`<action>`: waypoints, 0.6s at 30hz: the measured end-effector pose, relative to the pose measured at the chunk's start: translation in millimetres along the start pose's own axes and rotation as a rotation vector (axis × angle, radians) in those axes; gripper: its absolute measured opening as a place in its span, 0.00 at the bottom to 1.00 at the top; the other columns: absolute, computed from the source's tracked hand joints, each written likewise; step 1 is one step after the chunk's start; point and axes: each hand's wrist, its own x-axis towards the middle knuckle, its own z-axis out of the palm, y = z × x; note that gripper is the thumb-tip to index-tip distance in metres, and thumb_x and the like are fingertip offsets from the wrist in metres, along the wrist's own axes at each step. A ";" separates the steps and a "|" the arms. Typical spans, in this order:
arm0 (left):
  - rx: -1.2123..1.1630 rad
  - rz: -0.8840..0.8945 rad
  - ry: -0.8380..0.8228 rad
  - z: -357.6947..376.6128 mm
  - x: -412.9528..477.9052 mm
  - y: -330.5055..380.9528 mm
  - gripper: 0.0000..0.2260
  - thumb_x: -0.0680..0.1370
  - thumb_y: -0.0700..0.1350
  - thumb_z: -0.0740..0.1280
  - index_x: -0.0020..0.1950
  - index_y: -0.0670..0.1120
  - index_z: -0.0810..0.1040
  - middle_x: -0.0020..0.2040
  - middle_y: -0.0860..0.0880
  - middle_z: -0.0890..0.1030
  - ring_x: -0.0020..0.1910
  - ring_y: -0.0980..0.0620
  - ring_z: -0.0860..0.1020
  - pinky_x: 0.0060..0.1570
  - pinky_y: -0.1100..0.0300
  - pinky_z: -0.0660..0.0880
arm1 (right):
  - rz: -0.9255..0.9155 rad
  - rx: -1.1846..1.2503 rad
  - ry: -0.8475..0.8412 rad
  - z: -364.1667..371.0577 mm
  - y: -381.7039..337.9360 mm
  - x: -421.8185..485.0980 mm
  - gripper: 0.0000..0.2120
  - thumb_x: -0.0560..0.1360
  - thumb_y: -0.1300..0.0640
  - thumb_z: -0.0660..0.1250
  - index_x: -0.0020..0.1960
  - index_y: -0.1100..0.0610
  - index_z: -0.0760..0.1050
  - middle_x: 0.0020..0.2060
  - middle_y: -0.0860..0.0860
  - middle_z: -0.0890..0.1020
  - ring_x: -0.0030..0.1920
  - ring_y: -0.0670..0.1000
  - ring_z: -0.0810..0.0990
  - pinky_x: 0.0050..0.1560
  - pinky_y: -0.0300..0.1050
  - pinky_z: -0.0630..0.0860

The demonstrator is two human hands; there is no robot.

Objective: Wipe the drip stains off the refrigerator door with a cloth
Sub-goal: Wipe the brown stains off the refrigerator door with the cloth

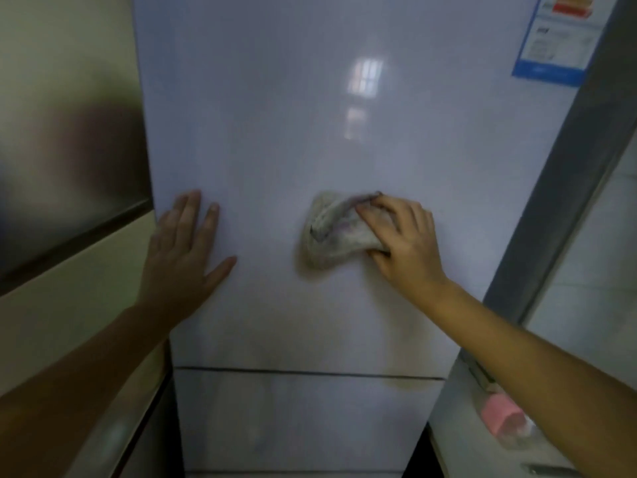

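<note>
The pale, glossy refrigerator door [293, 125] fills the middle of the view. My right hand [403, 243] presses a crumpled greyish cloth [331, 232] against the door at mid height, fingers bunched over its right side. My left hand [186, 250] lies flat on the door near its left edge, fingers spread upward, holding nothing. Faint brownish smears [403, 343] show on the door below the cloth, down toward the seam above the lower drawer [293, 419]. The image is blurred, so fine stains are hard to make out.
A cream cabinet with a dark shiny panel [69, 174] stands to the left. A blue-edged energy label [558, 36] sits at the door's top right. On the right are the fridge's grey side [565, 188], a tiled wall, and a pink-capped bottle [503, 419] on a ledge.
</note>
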 end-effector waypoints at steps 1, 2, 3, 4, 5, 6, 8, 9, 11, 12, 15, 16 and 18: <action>0.003 -0.001 -0.014 0.4 -0.8 -0.5 0.37 0.81 0.62 0.58 0.82 0.41 0.56 0.82 0.36 0.55 0.81 0.36 0.55 0.79 0.42 0.52 | 0.012 0.017 -0.006 7.3 -9.3 -17.2 0.24 0.74 0.59 0.75 0.69 0.57 0.78 0.63 0.60 0.79 0.60 0.63 0.76 0.56 0.55 0.70; 0.008 -0.001 -0.020 0.9 -1.3 -0.7 0.37 0.81 0.62 0.58 0.83 0.41 0.55 0.82 0.36 0.54 0.82 0.36 0.54 0.79 0.42 0.51 | 0.031 0.034 -0.012 13.2 -17.7 -32.6 0.24 0.74 0.59 0.74 0.69 0.57 0.78 0.63 0.60 0.79 0.60 0.63 0.76 0.56 0.55 0.71; 0.013 0.004 -0.018 1.1 -1.8 -0.9 0.36 0.82 0.61 0.59 0.83 0.41 0.55 0.82 0.36 0.54 0.82 0.36 0.54 0.80 0.42 0.51 | 0.052 0.049 -0.019 18.6 -25.8 -47.1 0.24 0.74 0.58 0.74 0.69 0.57 0.78 0.63 0.60 0.79 0.60 0.62 0.76 0.56 0.55 0.71; 0.015 0.008 -0.013 1.2 -2.2 -0.7 0.36 0.82 0.61 0.59 0.83 0.41 0.56 0.82 0.36 0.54 0.82 0.36 0.54 0.80 0.42 0.51 | 0.065 0.065 -0.033 23.8 -33.5 -62.1 0.24 0.74 0.58 0.74 0.69 0.57 0.79 0.62 0.60 0.78 0.60 0.62 0.76 0.56 0.55 0.71; 0.014 0.006 -0.012 1.0 -2.5 -0.3 0.36 0.82 0.61 0.59 0.83 0.41 0.55 0.82 0.36 0.54 0.82 0.36 0.54 0.80 0.43 0.50 | 0.064 0.079 -0.051 29.5 -40.9 -77.8 0.24 0.74 0.58 0.75 0.69 0.57 0.79 0.62 0.60 0.78 0.60 0.62 0.76 0.56 0.55 0.71; 0.012 0.001 -0.017 0.8 -2.5 -0.3 0.36 0.82 0.61 0.59 0.83 0.41 0.55 0.82 0.36 0.54 0.82 0.37 0.53 0.81 0.45 0.47 | 0.054 0.090 -0.073 35.4 -48.7 -95.2 0.24 0.74 0.58 0.74 0.69 0.56 0.79 0.62 0.59 0.78 0.59 0.61 0.76 0.55 0.55 0.71; 0.013 -0.007 -0.036 0.2 -3.5 0.2 0.36 0.83 0.61 0.59 0.83 0.42 0.53 0.83 0.37 0.52 0.82 0.38 0.50 0.81 0.48 0.43 | 0.026 0.107 -0.137 47.1 -64.6 -137.8 0.22 0.75 0.58 0.73 0.69 0.56 0.79 0.62 0.58 0.78 0.59 0.60 0.76 0.55 0.53 0.71; 0.016 -0.006 -0.041 0.1 -3.8 0.2 0.36 0.83 0.61 0.58 0.83 0.42 0.53 0.83 0.36 0.52 0.82 0.38 0.50 0.81 0.48 0.43 | 0.009 0.117 -0.178 51.4 -72.1 -159.2 0.21 0.76 0.58 0.72 0.68 0.56 0.79 0.62 0.57 0.78 0.59 0.60 0.77 0.55 0.53 0.71; 0.014 -0.001 -0.044 -0.5 -3.3 0.1 0.36 0.83 0.61 0.59 0.83 0.42 0.53 0.83 0.36 0.53 0.82 0.38 0.50 0.81 0.48 0.44 | -0.010 0.132 -0.255 53.8 -81.9 -189.7 0.19 0.77 0.55 0.71 0.67 0.55 0.80 0.62 0.56 0.78 0.58 0.59 0.78 0.54 0.52 0.72; 0.012 -0.002 -0.047 -1.2 -3.0 0.3 0.36 0.83 0.61 0.59 0.83 0.42 0.53 0.83 0.36 0.53 0.82 0.39 0.50 0.81 0.48 0.43 | -0.009 0.132 -0.270 52.0 -81.9 -193.5 0.18 0.78 0.53 0.69 0.67 0.55 0.80 0.62 0.56 0.79 0.58 0.59 0.79 0.54 0.51 0.71; 0.002 -0.010 -0.049 -1.9 -3.0 0.2 0.36 0.82 0.61 0.58 0.83 0.42 0.53 0.83 0.37 0.52 0.82 0.42 0.48 0.81 0.50 0.42 | 0.011 0.094 -0.211 36.9 -64.2 -153.3 0.18 0.78 0.54 0.69 0.67 0.54 0.81 0.61 0.56 0.80 0.58 0.59 0.78 0.54 0.52 0.70; -0.001 -0.009 -0.039 -1.8 -2.8 0.0 0.36 0.82 0.61 0.58 0.83 0.42 0.53 0.83 0.37 0.53 0.83 0.42 0.49 0.81 0.49 0.42 | 0.014 0.068 -0.182 28.2 -54.6 -126.1 0.21 0.75 0.56 0.72 0.67 0.54 0.80 0.61 0.56 0.80 0.58 0.59 0.78 0.54 0.52 0.70; -0.005 0.001 -0.012 -0.4 -2.5 -1.1 0.36 0.82 0.61 0.59 0.82 0.41 0.56 0.82 0.36 0.55 0.82 0.38 0.54 0.81 0.46 0.47 | 0.008 0.021 -0.111 8.0 -34.2 -60.3 0.24 0.71 0.54 0.76 0.67 0.53 0.80 0.60 0.57 0.80 0.58 0.59 0.76 0.55 0.53 0.70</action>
